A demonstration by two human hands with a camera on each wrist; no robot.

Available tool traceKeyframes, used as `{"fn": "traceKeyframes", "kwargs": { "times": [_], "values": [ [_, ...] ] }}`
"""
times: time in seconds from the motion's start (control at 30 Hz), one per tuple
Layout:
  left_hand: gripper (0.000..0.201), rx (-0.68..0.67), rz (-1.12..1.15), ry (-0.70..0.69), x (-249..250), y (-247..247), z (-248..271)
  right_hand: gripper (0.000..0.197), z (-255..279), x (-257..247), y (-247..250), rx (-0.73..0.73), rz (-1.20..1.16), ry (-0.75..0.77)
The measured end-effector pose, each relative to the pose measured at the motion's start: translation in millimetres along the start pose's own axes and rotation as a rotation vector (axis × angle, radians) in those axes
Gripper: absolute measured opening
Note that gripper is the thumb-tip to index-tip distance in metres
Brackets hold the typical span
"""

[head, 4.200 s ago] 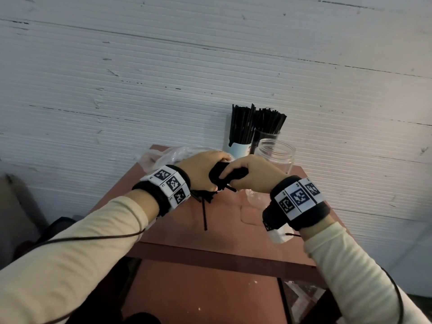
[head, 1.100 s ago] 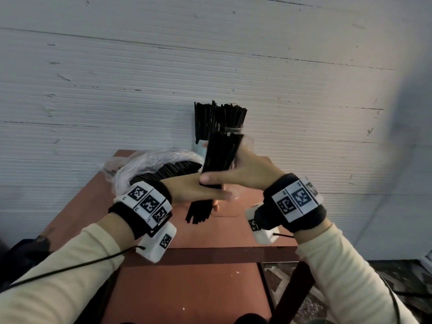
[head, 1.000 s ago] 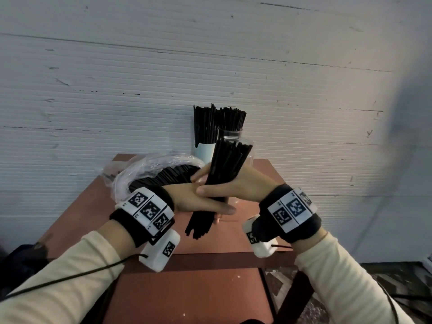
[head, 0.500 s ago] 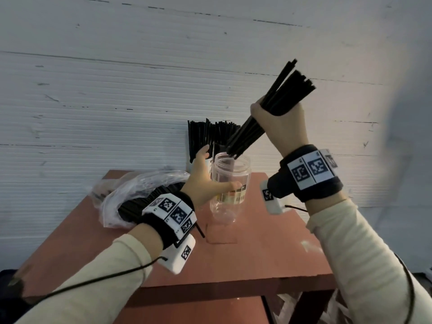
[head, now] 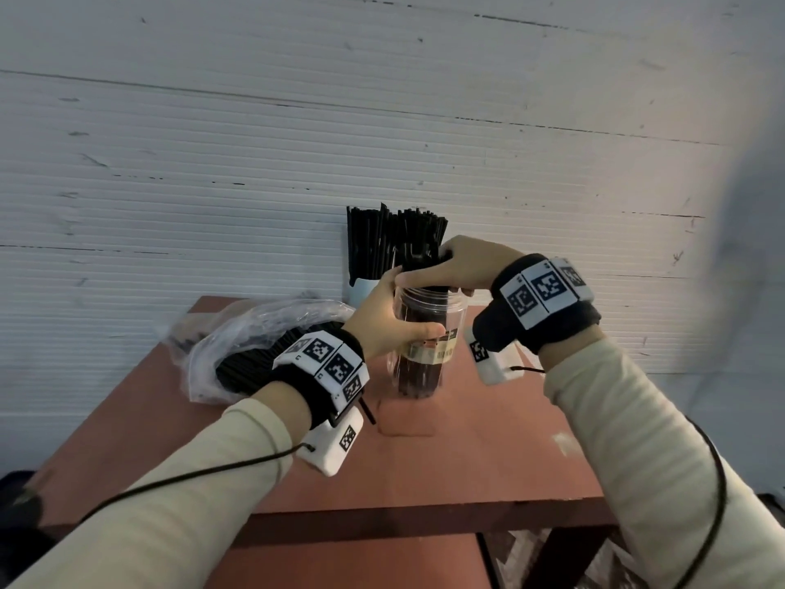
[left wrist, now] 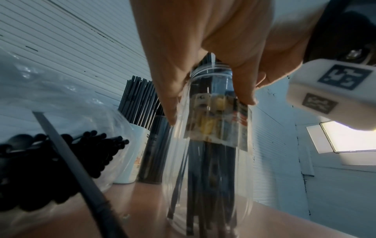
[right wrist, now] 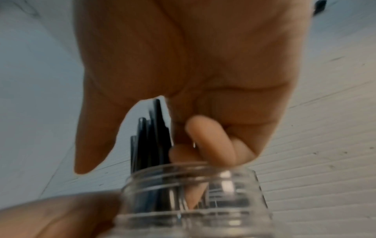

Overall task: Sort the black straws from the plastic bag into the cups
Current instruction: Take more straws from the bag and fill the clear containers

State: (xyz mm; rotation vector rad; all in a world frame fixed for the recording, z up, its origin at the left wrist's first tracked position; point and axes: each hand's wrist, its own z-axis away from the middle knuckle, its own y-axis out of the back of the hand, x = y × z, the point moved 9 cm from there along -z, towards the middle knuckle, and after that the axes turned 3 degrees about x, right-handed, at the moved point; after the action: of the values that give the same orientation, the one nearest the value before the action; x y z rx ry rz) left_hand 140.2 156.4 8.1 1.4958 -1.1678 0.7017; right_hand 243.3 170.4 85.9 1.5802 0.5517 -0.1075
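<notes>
A person in cream sleeves works at a reddish-brown table [head: 446, 461] set against a white ribbed wall [head: 255, 142]. The left hand [head: 388, 323] wraps around a clear plastic jar [head: 424, 333] that stands upright on the table, thumb across the front near its paper label [head: 433, 350] and fingers around the far side. The right hand [head: 461, 265] sits over the jar's mouth, its fingers curled around the top of a bunch of black straws [head: 418, 367] that stands inside the jar, lower ends near the bottom. Just behind the jar, near the wall, a white cup [head: 361, 291] holds a full, upright bundle of straws, and a second packed bundle stands just beside it. To the left lies a crumpled clear plastic bag [head: 263, 333] with more straws lying in a heap inside. One loose straw [head: 367, 412] lies on the table beside the left wrist. Both wrists wear black bands with square black-and-white markers.
</notes>
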Motion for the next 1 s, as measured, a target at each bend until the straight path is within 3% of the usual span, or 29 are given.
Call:
{"fn": "traceKeyframes", "kwargs": {
  "times": [0.1,0.2,0.27,0.33,0.4,0.47,0.6,0.67,0.73,0.87,1.0],
  "values": [
    [0.106,0.012,-0.013,0.022,0.3,2.6,1.0,0.065,12.1,-5.8,2.7,0.047,0.001,0.035],
    [0.097,-0.042,-0.036,0.01,2.6,2.4,5.0,0.069,30.3,-17.0,21.8,0.311,-0.061,0.094],
    [0.102,-0.033,-0.092,0.021,1.0,9.7,10.0,0.05,51.3,-28.8,41.9,0.603,-0.177,0.179],
    [0.091,0.06,-0.168,-0.007,2.6,28.8,18.2,0.026,73.8,-43.7,48.8,0.759,-0.314,0.289],
    [0.064,0.185,-0.25,-0.091,8.3,55.1,29.3,0.013,83.0,-59.3,33.1,0.687,-0.398,0.348],
    [0.042,0.258,-0.336,-0.132,7.9,81.7,41.0,0.01,80.9,-72.0,2.0,0.508,-0.345,0.34],
    [0.031,0.351,-0.349,-0.113,-7.6,133.0,64.7,0.021,56.9,-74.4,-77.7,0.067,-0.145,0.22],
    [0.03,0.39,-0.423,-0.09,-17.4,155.0,70.1,0.031,49.3,-71.2,-113.6,-0.132,0.073,0.17],
    [0.032,0.334,-0.516,-0.016,-32.7,168.2,69.6,0.036,45.6,-69.0,-138.8,-0.259,0.246,0.148],
    [0.043,0.078,-0.568,0.067,-58.8,168.6,68.7,0.041,43.5,-67.5,-163.4,-0.379,0.382,0.138],
    [0.049,0.005,-0.656,0.121,-73.9,166.3,67.3,0.022,33.8,-75.0,-167.7,-0.347,0.276,0.208]
  ]
}}
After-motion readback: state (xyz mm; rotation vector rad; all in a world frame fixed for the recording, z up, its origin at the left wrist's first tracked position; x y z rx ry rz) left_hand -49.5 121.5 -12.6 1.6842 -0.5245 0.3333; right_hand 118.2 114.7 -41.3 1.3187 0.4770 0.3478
